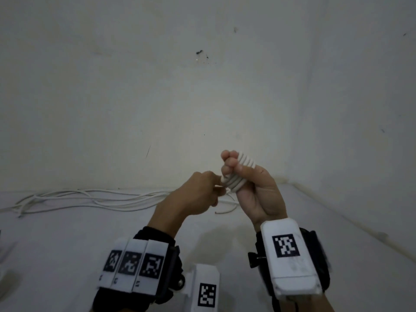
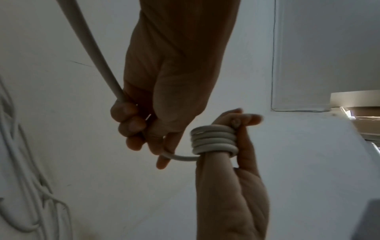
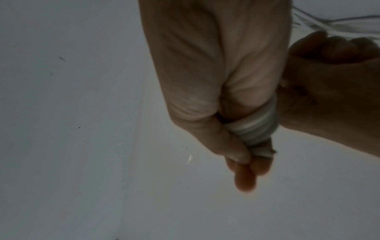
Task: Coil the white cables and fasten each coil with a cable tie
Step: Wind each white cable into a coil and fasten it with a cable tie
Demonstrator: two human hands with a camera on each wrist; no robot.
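Several tight turns of white cable [image 2: 213, 140] sit wound round right hand [image 1: 258, 194] fingers [image 1: 228, 163], thumb pinning cut end. Left hand [image 1: 198, 194] grips free run. Keep tension; lay turns side by side. Loose cables [image 1: 90, 199] lie far left on desk [image 1: 67, 255].

Bare indoor room corner, scuffed white walls [image 1: 157, 86], white surface [image 1: 67, 244], loose white cables [image 1: 90, 200]

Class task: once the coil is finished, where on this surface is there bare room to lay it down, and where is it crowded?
Bare surface lies right of the right hand, up to the corner wall. Crowded: the far strip left of the left hand, where loose cables sprawl along the wall.
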